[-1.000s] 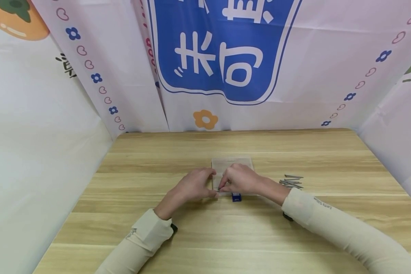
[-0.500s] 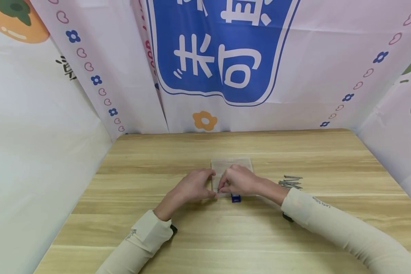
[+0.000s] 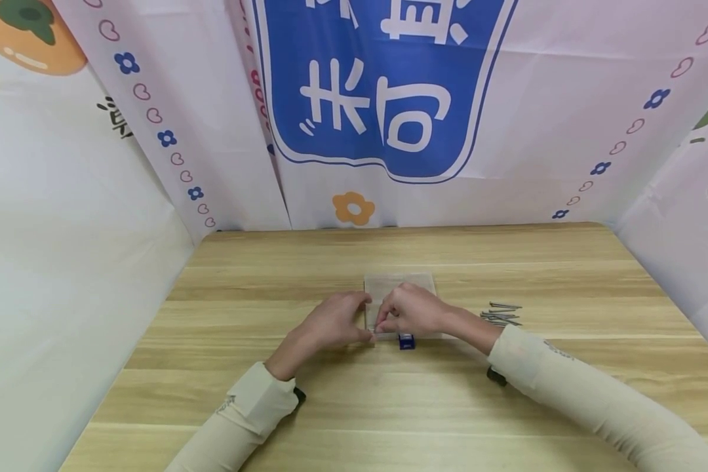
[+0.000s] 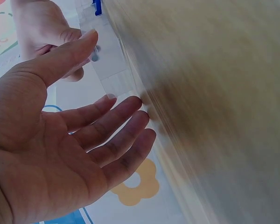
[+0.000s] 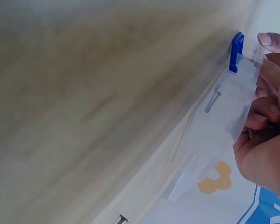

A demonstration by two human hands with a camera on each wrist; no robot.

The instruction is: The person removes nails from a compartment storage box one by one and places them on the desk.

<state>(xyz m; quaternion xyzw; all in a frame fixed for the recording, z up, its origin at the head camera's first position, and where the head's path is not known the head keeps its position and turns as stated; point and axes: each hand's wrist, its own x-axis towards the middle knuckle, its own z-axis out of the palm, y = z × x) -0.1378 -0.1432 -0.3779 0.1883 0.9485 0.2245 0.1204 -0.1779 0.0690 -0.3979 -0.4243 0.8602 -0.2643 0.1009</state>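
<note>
A shallow clear plastic box with a blue latch on its near side lies on the table. My left hand is at its left side, fingers extended and spread, thumb by the near left corner. In the left wrist view the fingertips are at the box edge. My right hand reaches over the box with thumb and fingers pinched at the near left corner. A grey nail end shows at those fingertips; most of it is hidden. Through the box wall, the right wrist view shows a nail inside.
A loose pile of several steel nails lies on the wooden table, right of the box near the right forearm. Printed white cloth hangs behind the table and at both sides.
My right fingertips stay at the box's near left corner, with only a slight shift there. The left hand holds its place beside the box. The nail pile has not changed.
</note>
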